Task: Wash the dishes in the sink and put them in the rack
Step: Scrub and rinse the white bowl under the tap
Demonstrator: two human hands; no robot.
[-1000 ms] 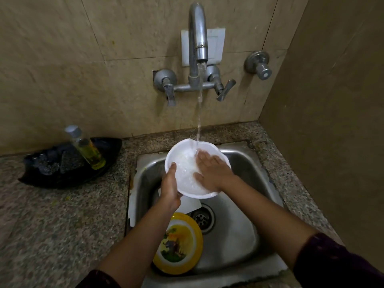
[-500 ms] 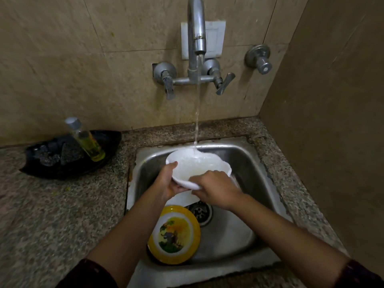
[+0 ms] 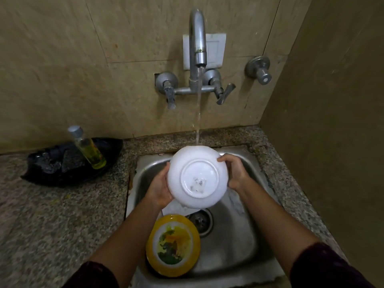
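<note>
Gripping the white bowl [image 3: 197,177] by its rim with curled fingers, left hand [image 3: 159,188] and right hand [image 3: 234,173] have flipped it base-up under the tap stream [image 3: 198,113] at the sink's [image 3: 247,242] back edge, probably for outside rinsing.

White bowl [image 3: 197,177]; yellow pictured plate [image 3: 172,245]

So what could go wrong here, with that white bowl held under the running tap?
1. The white bowl is wet and held only at its edges by the left hand and right hand. It might slip and hit the yellow plate lying in the sink below.
2. The water stream lands on the bowl's upper edge, so it may splash onto the granite counter.
</note>
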